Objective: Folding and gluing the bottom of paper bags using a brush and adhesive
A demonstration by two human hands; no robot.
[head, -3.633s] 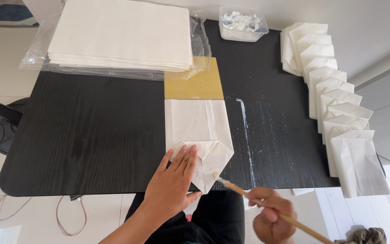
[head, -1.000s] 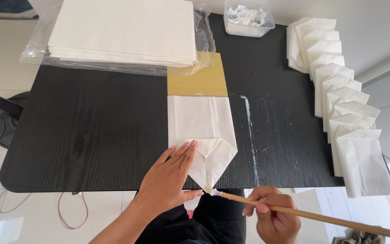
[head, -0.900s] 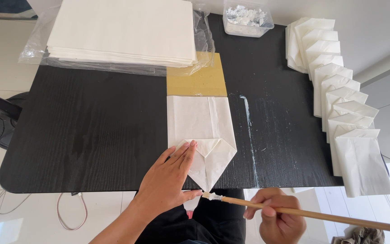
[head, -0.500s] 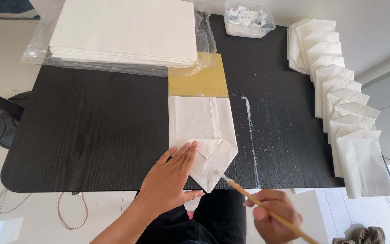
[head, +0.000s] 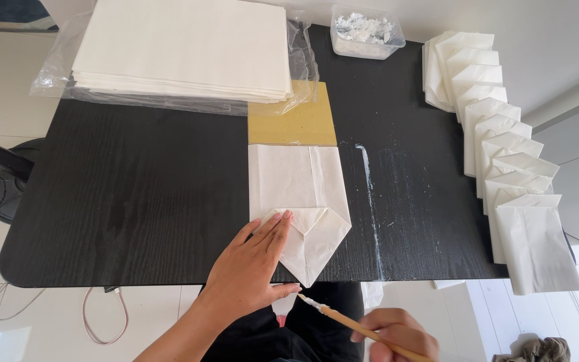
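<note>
A white paper bag (head: 299, 194) lies flat on the black table (head: 122, 201), its near end folded into a downward point. My left hand (head: 252, 261) rests flat on the left flap of that fold, fingers spread, holding it down. My right hand (head: 397, 335), at the bottom edge of the view, grips a thin wooden brush (head: 343, 320). The brush's white, paste-covered tip sits just below the table's near edge, close to the folded point and beside my left thumb.
A tall stack of white sheets (head: 182, 47) in clear plastic lies at the back left. A tan card (head: 296, 121) lies above the bag. A clear tub of white paste (head: 366, 30) stands at the back. Several finished folded bags (head: 504, 161) overlap along the right edge.
My right hand has swung the brush about, its tip moving along the bag's near point and now below the table edge. My left hand has stayed pressed on the fold.
</note>
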